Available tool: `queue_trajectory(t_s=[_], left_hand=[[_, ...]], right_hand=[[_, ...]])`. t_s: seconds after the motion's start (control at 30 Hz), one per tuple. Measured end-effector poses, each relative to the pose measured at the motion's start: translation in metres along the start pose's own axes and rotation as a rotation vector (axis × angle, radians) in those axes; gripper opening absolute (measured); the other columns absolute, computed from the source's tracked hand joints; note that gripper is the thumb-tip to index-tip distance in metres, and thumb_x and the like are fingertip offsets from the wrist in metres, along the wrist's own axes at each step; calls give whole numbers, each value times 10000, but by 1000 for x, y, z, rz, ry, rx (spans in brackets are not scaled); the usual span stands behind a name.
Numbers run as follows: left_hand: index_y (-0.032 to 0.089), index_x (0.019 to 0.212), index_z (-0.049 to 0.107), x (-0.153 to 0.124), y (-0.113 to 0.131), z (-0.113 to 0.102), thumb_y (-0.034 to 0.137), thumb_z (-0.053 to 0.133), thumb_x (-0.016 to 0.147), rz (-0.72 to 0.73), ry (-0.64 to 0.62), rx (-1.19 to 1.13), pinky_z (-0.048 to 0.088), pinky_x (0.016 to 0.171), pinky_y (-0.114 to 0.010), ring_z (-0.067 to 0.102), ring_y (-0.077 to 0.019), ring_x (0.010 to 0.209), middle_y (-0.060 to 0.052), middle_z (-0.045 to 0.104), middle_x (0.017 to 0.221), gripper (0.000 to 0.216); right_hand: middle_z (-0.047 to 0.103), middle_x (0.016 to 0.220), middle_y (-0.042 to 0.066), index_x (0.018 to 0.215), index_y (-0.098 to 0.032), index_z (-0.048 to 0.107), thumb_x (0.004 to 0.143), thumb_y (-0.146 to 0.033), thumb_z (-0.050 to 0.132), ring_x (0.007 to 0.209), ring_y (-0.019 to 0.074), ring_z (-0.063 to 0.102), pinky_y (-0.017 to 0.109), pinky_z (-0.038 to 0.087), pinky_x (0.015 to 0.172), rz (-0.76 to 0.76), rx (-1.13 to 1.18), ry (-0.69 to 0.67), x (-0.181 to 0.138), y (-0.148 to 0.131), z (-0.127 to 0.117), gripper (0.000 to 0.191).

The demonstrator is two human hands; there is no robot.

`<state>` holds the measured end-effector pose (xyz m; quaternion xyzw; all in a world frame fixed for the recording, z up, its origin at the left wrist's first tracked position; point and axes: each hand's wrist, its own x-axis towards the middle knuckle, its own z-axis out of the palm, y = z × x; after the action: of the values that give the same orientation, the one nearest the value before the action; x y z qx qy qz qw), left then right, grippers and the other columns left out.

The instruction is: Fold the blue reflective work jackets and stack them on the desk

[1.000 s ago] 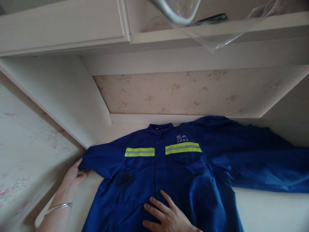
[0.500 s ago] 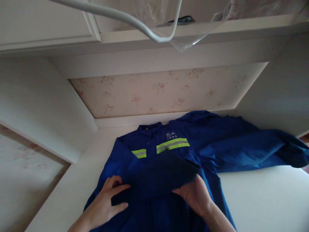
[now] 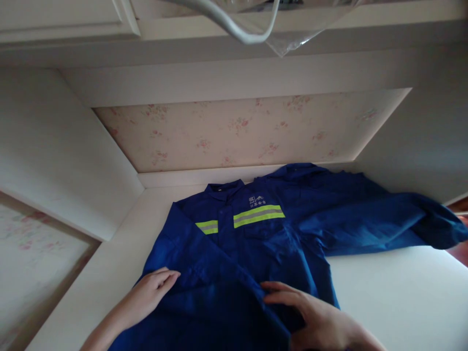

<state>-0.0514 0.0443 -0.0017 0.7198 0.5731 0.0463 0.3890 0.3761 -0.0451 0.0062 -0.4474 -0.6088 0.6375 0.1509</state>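
A blue work jacket [image 3: 300, 253] lies front up, with yellow-green and grey reflective strips across its chest and white lettering above one strip. Its left-side sleeve is folded slantwise over the front. My left hand [image 3: 155, 292] rests at the jacket's left side, its fingers closed in a pinch on the cloth. Over on the folded sleeve's lower right edge, my right hand [image 3: 310, 314] has its fingers bent around the cloth. Its thumb is partly hidden near the bottom of the view.
The jacket's other sleeve [image 3: 380, 229] stretches right across the white tabletop [image 3: 387, 282]. Behind stands a floral-papered back panel [image 3: 241, 131], with side panels on both sides. Overhead, a white cable [image 3: 241, 35] and a clear plastic bag [image 3: 288, 46] hang from a shelf.
The dark cloth flap raised between my hands has come down over the jacket front. My left hand's spread fingers have closed. My right hand has moved lower. The view has tilted down slightly.
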Motion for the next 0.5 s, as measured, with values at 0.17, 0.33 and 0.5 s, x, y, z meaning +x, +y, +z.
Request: queue_trajectory(t_s=[0.17, 0.33, 0.5], left_hand=[[213, 1295, 600, 0, -14, 2, 625, 397, 914, -100, -53, -20, 507, 775, -281, 658, -185, 795, -48, 695, 987, 596], [232, 1311, 587, -2, -24, 0, 623, 590, 803, -70, -72, 79, 502, 749, -278, 621, -167, 744, -39, 632, 1010, 641], [248, 1253, 639, -8, -17, -4, 635, 517, 849, -73, -89, 77, 489, 771, -260, 648, -191, 813, -17, 679, 872, 573]], right_hand=[[443, 1511, 76, 1110, -296, 746, 713, -387, 748, 1292, 320, 512, 386, 423, 1036, 54, -297, -154, 0, -27, -5, 406], [627, 1249, 61, 1064, -220, 698, 681, -320, 756, 1034, 233, 635, 291, 482, 887, 102, -358, 21, 6, -19, 14, 400], [538, 1364, 25, 1256, -303, 589, 602, -23, 593, 1168, 208, 578, 314, 411, 1024, 58, -474, -23, 6, -22, 23, 712]])
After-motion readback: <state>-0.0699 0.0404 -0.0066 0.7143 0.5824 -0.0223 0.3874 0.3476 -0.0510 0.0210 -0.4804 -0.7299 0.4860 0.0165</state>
